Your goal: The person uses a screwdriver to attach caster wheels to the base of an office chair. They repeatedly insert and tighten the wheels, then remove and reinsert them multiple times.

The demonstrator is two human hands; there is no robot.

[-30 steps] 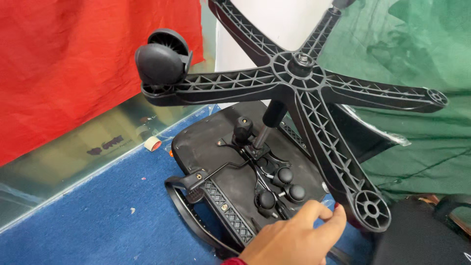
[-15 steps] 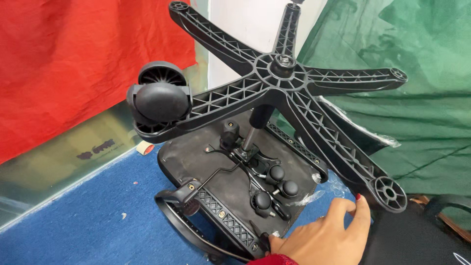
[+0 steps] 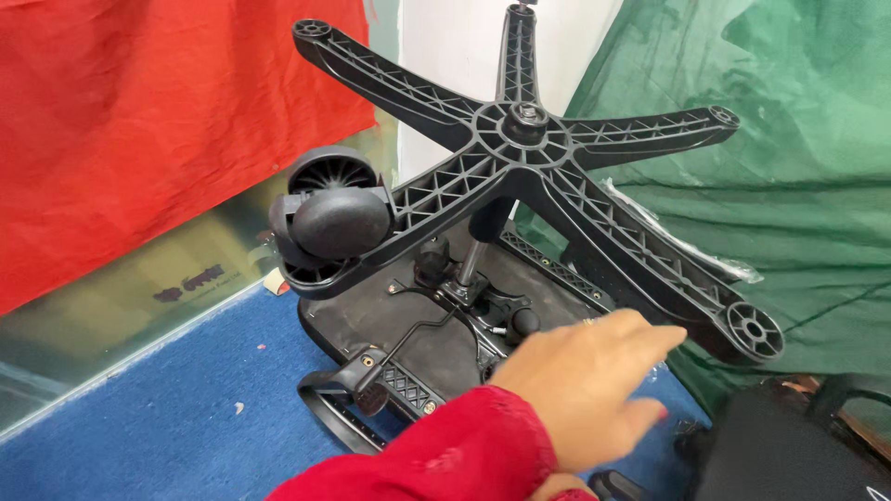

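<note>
Hand [image 3: 585, 385]: red-sleeved, lower centre, fingers spread, gripping nothing
Five-armed black plastic chair base [image 3: 524, 139]: upper centre, upturned
Black caster wheel [image 3: 334, 223]: centre left

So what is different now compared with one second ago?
The hand has moved up and forward, away from the seat underside, and now reaches open toward the near leg of the star base, touching nothing visibly. A red sleeve has come into view. The single caster remains on the left leg; the chair stays upside down.
</note>
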